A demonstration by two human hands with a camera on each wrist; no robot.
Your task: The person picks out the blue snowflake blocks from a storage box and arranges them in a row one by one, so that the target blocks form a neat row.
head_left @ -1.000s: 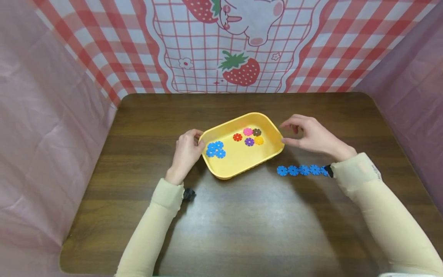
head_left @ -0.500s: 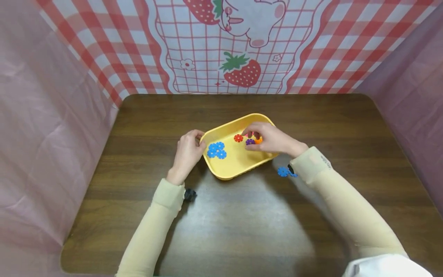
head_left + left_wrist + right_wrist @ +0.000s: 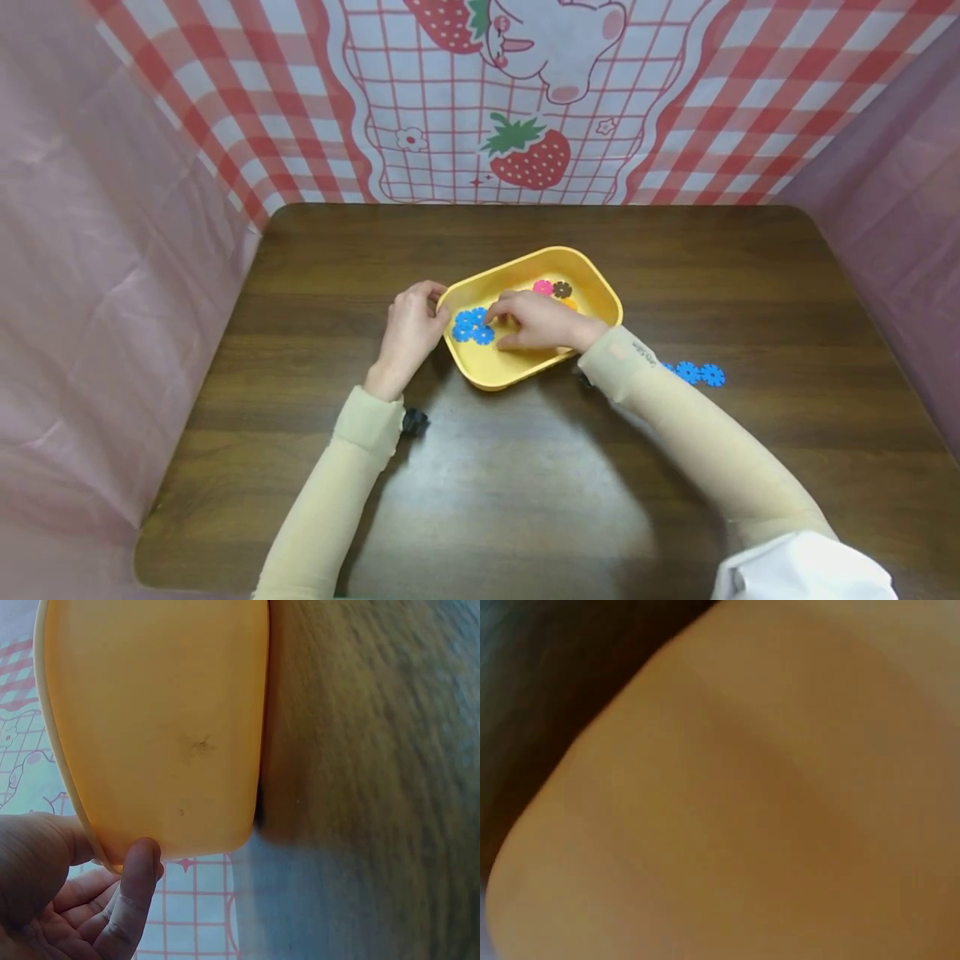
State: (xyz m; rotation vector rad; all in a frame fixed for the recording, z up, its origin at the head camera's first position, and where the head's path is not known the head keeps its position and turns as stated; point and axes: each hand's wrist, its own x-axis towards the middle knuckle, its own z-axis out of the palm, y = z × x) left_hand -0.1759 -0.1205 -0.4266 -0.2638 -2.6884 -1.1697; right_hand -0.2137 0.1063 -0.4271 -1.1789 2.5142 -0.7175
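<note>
A yellow plastic basket [image 3: 491, 367] sits at a slant on the table. My left hand [image 3: 409, 332] holds its left end; the left wrist view shows thumb and finger pinching the rim at a corner. Reaching over the basket's right side, my right hand [image 3: 540, 320] has its thumb and forefinger spread beside a cluster of blue notched discs [image 3: 472, 325]. I cannot tell whether its fingertips touch them. Pink [image 3: 543, 287], brown [image 3: 562, 289] and partly covered orange [image 3: 568, 303] discs lie farther back. The blurred basket wall [image 3: 705, 787] fills most of the right wrist view.
A row of blue discs [image 3: 687, 372] lies on the brown wooden table [image 3: 480, 500] right of the basket, partly hidden by my right sleeve [image 3: 615, 362]. A red-and-white checked cloth [image 3: 270, 108] hangs behind, with pink cloth at both sides.
My right hand has moved left, from outside the basket's right end, across the coloured discs, to beside the blue cluster. The left hand keeps its hold on the rim.
</note>
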